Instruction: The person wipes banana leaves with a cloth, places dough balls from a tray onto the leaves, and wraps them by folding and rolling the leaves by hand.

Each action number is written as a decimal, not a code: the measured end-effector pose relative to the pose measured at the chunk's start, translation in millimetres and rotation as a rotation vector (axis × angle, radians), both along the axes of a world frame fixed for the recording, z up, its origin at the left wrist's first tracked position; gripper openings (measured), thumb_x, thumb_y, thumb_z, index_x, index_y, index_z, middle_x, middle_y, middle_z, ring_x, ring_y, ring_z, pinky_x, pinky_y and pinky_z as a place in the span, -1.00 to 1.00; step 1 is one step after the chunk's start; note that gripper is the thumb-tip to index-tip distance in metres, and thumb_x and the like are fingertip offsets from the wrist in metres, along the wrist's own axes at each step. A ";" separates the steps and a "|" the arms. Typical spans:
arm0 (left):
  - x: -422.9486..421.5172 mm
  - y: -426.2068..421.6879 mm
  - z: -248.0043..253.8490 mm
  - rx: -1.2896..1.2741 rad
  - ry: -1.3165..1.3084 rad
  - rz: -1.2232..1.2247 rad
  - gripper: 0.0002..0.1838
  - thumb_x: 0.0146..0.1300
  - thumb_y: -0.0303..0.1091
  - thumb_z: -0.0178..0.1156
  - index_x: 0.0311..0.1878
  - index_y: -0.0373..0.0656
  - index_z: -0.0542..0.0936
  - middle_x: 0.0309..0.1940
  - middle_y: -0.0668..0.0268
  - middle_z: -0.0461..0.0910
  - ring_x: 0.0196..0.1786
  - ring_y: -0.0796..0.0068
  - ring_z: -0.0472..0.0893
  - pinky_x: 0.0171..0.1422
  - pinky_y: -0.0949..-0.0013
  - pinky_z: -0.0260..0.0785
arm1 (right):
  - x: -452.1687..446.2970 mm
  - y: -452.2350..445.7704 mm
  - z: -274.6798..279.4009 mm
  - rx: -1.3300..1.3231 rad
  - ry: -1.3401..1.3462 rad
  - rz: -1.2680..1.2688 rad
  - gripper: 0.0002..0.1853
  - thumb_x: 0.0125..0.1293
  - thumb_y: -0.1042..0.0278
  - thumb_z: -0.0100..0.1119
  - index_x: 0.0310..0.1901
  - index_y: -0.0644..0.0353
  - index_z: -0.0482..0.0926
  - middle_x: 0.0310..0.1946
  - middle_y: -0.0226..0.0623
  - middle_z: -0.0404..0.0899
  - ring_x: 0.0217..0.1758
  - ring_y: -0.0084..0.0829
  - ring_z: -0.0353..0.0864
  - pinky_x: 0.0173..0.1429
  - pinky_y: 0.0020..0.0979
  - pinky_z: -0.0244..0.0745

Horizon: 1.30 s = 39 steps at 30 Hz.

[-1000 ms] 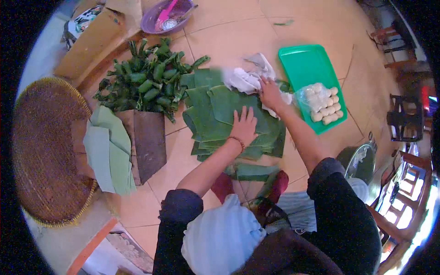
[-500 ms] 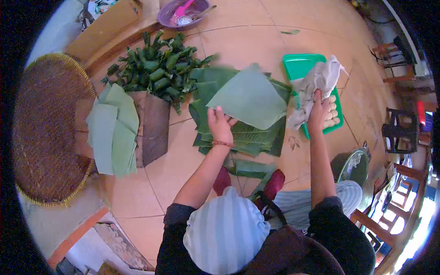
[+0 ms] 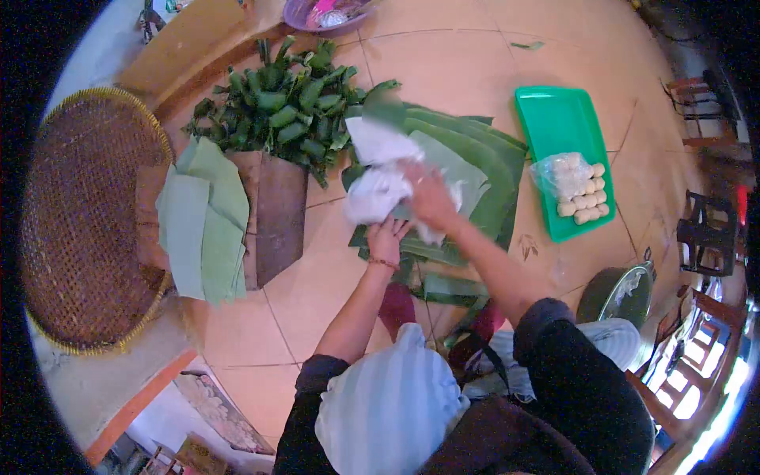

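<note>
In front of me lies a stack of green banana leaf pieces (image 3: 500, 170), with a paler banana leaf piece (image 3: 463, 170) on top. My right hand (image 3: 431, 199), blurred by motion, is closed on a white cloth (image 3: 376, 194) and presses it over the left part of the pale leaf. My left hand (image 3: 385, 240) is at the near left edge of that leaf, just below the cloth. Its fingers appear to grip the leaf's edge, which the cloth partly hides.
A green tray (image 3: 554, 119) on the right holds pale dough balls (image 3: 587, 198) and a clear plastic bag (image 3: 564, 172). Folded leaf parcels (image 3: 285, 111) are heaped at the back left. Cut leaves (image 3: 202, 229) lie beside a woven tray (image 3: 87, 222). A purple basin (image 3: 340, 25) stands behind.
My right hand has carried the cloth left from the green tray onto the pale leaf. The leaf has lowered onto the stack, and my left hand has moved slightly nearer to me.
</note>
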<state>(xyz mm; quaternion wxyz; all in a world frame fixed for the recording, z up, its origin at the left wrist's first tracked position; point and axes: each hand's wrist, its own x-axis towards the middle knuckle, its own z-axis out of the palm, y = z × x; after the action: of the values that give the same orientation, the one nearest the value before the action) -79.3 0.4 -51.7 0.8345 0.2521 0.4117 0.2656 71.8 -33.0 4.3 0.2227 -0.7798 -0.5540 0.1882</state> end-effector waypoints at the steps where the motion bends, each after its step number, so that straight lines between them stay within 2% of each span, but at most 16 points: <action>1: 4.8 4.7 38.8 -0.113 -0.007 0.021 -0.79 0.32 -0.45 -0.12 -0.01 -0.25 0.34 -0.09 0.17 0.46 -0.08 0.24 0.55 -0.01 0.13 0.51 | 20.3 -1.1 -6.0 -0.021 -0.116 -0.057 -0.30 0.15 0.21 0.05 0.29 0.23 0.05 0.31 -0.08 0.07 0.40 -0.14 -0.02 0.40 0.04 -0.25; 3: 2.5 3.4 -4.5 0.117 -0.056 -0.048 -0.78 0.32 -0.45 -0.11 0.01 -0.25 0.32 -0.09 0.17 0.45 -0.08 0.23 0.55 -0.03 0.12 0.52 | 67.3 2.4 -14.8 -0.023 -0.287 -0.179 -0.35 0.17 0.25 0.04 0.28 0.25 0.08 0.29 -0.04 0.09 0.38 -0.11 0.01 0.40 -0.01 -0.18; 4: 1.1 3.7 -0.1 0.004 -0.106 -0.024 -0.77 0.32 -0.44 -0.11 0.02 -0.25 0.31 -0.08 0.17 0.45 -0.08 0.22 0.55 -0.04 0.12 0.53 | 82.3 -1.6 -16.3 -0.028 -0.332 -0.239 -0.38 0.17 0.30 0.02 0.26 0.27 0.11 0.27 -0.01 0.13 0.36 -0.08 0.05 0.40 -0.05 -0.12; 9: 9.6 -0.7 15.4 -0.134 -0.020 0.058 -0.76 0.33 -0.44 -0.12 0.03 -0.26 0.32 -0.08 0.18 0.46 -0.07 0.22 0.54 -0.05 0.13 0.53 | 67.5 -14.4 -4.3 0.035 -0.006 -0.405 -0.48 0.16 0.43 -0.03 0.19 0.33 0.22 0.15 0.07 0.29 0.28 0.00 0.17 0.34 -0.25 0.09; 14: -2.2 -0.2 -22.7 0.376 0.051 -0.184 -0.73 0.34 -0.43 -0.15 0.07 -0.27 0.31 -0.04 0.14 0.44 -0.05 0.21 0.53 -0.05 0.12 0.54 | -28.4 -63.8 15.7 -0.075 -0.212 0.020 -0.34 0.05 0.49 -0.02 0.27 0.22 0.11 0.24 0.06 0.16 0.35 -0.03 0.07 0.41 -0.05 -0.15; 16: -0.1 -3.9 -16.6 0.551 0.093 -0.163 -0.70 0.35 -0.42 -0.16 0.11 -0.24 0.29 -0.01 0.12 0.43 -0.04 0.21 0.52 -0.06 0.11 0.54 | 0.8 -69.3 -2.7 -0.130 -0.153 -0.172 -0.26 0.03 0.44 0.02 0.31 0.21 0.03 0.29 -0.01 0.07 0.39 -0.06 -0.02 0.42 0.02 -0.24; 18: 2.9 -8.2 13.0 0.028 -0.103 0.000 -0.69 0.35 -0.41 -0.16 0.14 -0.22 0.27 0.00 0.11 0.42 -0.03 0.19 0.51 -0.07 0.10 0.54 | 41.0 -76.7 -16.2 -0.068 -0.168 -0.289 -0.26 0.03 0.41 0.04 0.30 0.24 0.04 0.29 -0.02 0.07 0.38 -0.06 -0.01 0.40 0.03 -0.18; 21: 10.0 -4.7 29.8 -0.095 -0.135 0.047 -0.68 0.34 -0.41 -0.14 0.14 -0.22 0.26 0.01 0.11 0.39 -0.01 0.15 0.49 -0.07 0.08 0.55 | 117.3 -76.2 -35.0 -0.210 -0.423 -0.348 -0.32 0.09 0.33 0.05 0.26 0.34 0.10 0.27 0.05 0.12 0.35 -0.03 0.06 0.35 -0.02 -0.02; 24: -6.8 -13.0 -3.0 -0.060 -0.135 -0.024 -0.64 0.31 -0.40 -0.08 0.16 -0.23 0.24 0.01 0.12 0.39 0.02 0.19 0.48 -0.09 0.17 0.55 | 151.0 -76.6 -20.9 -0.210 -0.102 -0.447 -0.33 0.14 0.23 0.08 0.23 0.39 0.14 0.24 0.09 0.16 0.31 0.01 0.11 0.33 -0.12 0.06; 26: -28.3 -10.2 8.8 0.208 0.061 -0.099 -0.59 0.26 -0.41 -0.02 0.17 -0.24 0.23 0.02 0.11 0.39 0.04 0.21 0.46 -0.07 0.25 0.51 | 151.5 -88.1 -25.1 -0.001 -0.075 -0.558 -0.30 0.15 0.14 0.11 0.23 0.40 0.14 0.21 0.13 0.18 0.29 0.03 0.14 0.33 -0.22 0.07; 28: -38.1 -12.8 97.3 0.650 0.486 -0.156 -0.53 0.20 -0.42 0.06 0.18 -0.25 0.24 0.03 0.09 0.39 0.07 0.19 0.43 -0.03 0.29 0.45 | 124.8 -100.8 -0.8 0.154 0.000 -0.596 -0.29 0.13 0.15 0.13 0.23 0.39 0.14 0.20 0.14 0.20 0.26 0.02 0.19 0.34 -0.24 0.07; 31: -67.4 3.2 157.0 1.282 0.668 -0.043 -0.54 0.08 -0.44 0.16 0.10 -0.21 0.38 0.08 0.13 0.39 0.07 0.09 0.41 0.22 0.19 0.21 | 86.8 -119.7 24.8 0.180 0.024 -0.654 -0.37 0.10 0.30 0.15 0.17 0.44 0.21 0.13 0.13 0.28 0.22 -0.01 0.25 0.31 -0.26 0.10; 34: -109.0 60.9 228.0 1.677 0.815 0.018 -0.56 0.08 -0.49 0.12 0.09 -0.26 0.39 -0.01 0.05 0.43 0.06 0.08 0.41 0.21 0.17 0.18 | 72.0 -154.7 16.1 0.186 0.079 -0.756 -0.45 0.10 0.36 0.14 0.11 0.46 0.28 0.07 0.11 0.35 0.19 -0.02 0.28 0.30 -0.25 0.12; 36: -135.4 102.8 279.4 1.470 0.907 0.154 -0.74 0.15 -0.43 0.06 -0.07 -0.23 0.50 -0.15 0.09 0.53 0.02 0.15 0.44 0.19 0.20 0.18 | 67.4 -182.7 -4.4 0.293 0.135 -0.750 -0.48 0.12 0.38 0.12 0.09 0.48 0.29 0.06 0.11 0.37 0.19 -0.02 0.29 0.30 -0.24 0.12; 37: -154.1 138.2 274.2 1.691 1.039 0.312 -0.75 0.16 -0.38 0.06 -0.08 -0.21 0.50 -0.17 0.10 0.52 -0.03 0.14 0.45 0.12 0.17 0.22 | 66.4 -186.8 -5.9 0.323 0.096 -0.736 -0.49 0.10 0.40 0.12 0.09 0.47 0.30 0.04 0.09 0.37 0.16 -0.04 0.30 0.28 -0.24 0.15; 39: -199.3 197.9 270.5 1.534 1.420 0.151 -0.58 0.03 -0.22 0.22 -0.04 -0.21 0.48 -0.12 0.07 0.51 0.00 0.11 0.45 0.14 0.14 0.21 | 66.0 -196.0 -7.0 0.324 -0.064 -0.722 -0.50 0.06 0.47 0.12 0.07 0.45 0.30 0.00 0.03 0.40 0.08 -0.10 0.35 0.22 -0.26 0.21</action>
<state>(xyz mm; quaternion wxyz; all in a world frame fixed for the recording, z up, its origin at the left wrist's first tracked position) -278.6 198.3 218.8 -0.0011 0.7853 0.5427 0.2978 137.8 -228.9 -2.7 0.3775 -0.8846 -0.2734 -0.0165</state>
